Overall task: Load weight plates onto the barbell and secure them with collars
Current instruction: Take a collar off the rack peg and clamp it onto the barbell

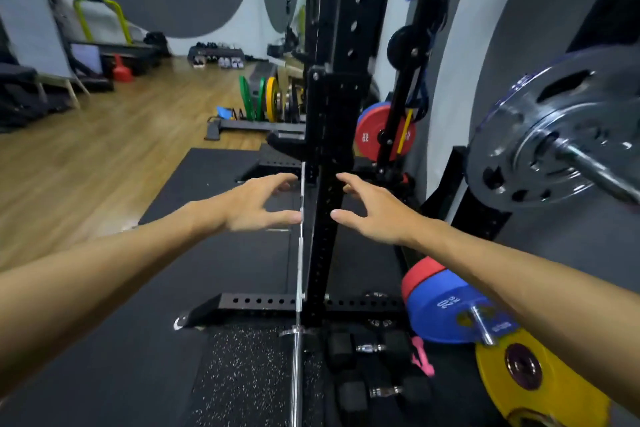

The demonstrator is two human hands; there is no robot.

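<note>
I see both hands out front, holding nothing: left hand (pixel 258 203) and right hand (pixel 372 210) with fingers spread loose either side of the black rack upright (pixel 337 114). Barbell (pixel 298 288) lies on the black mat (pixel 214 253) below. Blue plate (pixel 446 305) and yellow plate (pixel 530 381) sit lower right; grey plate (pixel 540 135) on a bar, right.

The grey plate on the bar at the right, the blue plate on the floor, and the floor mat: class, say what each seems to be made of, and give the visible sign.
Grey plate: likely bare metal, a dull grey sheen with bright glints near the hub.
Blue plate: probably rubber or a coating, matte even colour with white printed numbers.
Floor mat: looks like rubber, black and speckled white.
</note>
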